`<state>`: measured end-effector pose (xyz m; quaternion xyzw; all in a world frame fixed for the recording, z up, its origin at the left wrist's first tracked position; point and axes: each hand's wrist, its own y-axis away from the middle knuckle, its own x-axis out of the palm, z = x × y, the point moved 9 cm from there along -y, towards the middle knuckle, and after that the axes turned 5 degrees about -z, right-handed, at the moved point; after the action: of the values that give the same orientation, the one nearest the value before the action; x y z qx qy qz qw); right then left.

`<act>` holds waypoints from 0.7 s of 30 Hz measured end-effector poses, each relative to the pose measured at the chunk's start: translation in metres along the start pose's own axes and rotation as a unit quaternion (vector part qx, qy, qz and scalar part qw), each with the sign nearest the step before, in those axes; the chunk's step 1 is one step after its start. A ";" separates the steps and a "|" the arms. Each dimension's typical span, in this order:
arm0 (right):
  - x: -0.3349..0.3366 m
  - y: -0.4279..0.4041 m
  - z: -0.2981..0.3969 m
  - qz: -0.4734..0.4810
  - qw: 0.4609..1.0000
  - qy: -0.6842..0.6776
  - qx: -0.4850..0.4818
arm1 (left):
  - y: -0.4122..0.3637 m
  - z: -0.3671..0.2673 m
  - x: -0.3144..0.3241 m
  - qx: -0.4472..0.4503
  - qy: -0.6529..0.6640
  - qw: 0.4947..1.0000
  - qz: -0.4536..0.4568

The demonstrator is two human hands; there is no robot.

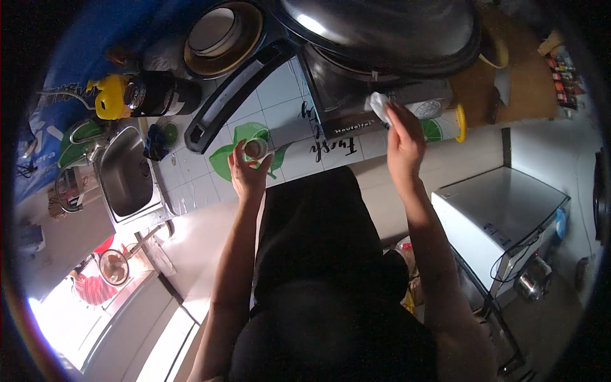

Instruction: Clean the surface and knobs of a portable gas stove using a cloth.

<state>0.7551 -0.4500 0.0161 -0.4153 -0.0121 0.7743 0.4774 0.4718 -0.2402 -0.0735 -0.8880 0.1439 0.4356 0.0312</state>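
My left hand [247,176] holds a small round container [256,149] above the tiled counter, thumb and fingers around its rim. What is inside it is too dim to make out. A crumpled white tissue or cloth [379,106] is pinched in the fingers of my right hand [405,143], over the front right of a dark cooker [334,112]. A large dark pan [382,33] sits on that cooker. Its long black handle [238,93] reaches out left, beyond my left hand. Behind the right hand's fingers lies a grey box [425,98].
At left are a steel sink [126,179] and a dark bottle [167,93] with a yellow pump top. Stacked dishes [212,33] stand behind the handle. A knife [501,86] lies on a brown board [525,95]. A white appliance [501,210] stands lower right.
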 end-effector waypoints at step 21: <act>0.073 0.025 0.054 0.181 0.945 0.048 -0.269 | -0.065 0.053 -0.031 -0.046 -0.052 0.997 -0.044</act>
<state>0.6866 -0.3881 -0.0051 -0.5605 -0.1217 0.7945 0.1997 0.4323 -0.1612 -0.0865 -0.8700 0.0830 0.4857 0.0172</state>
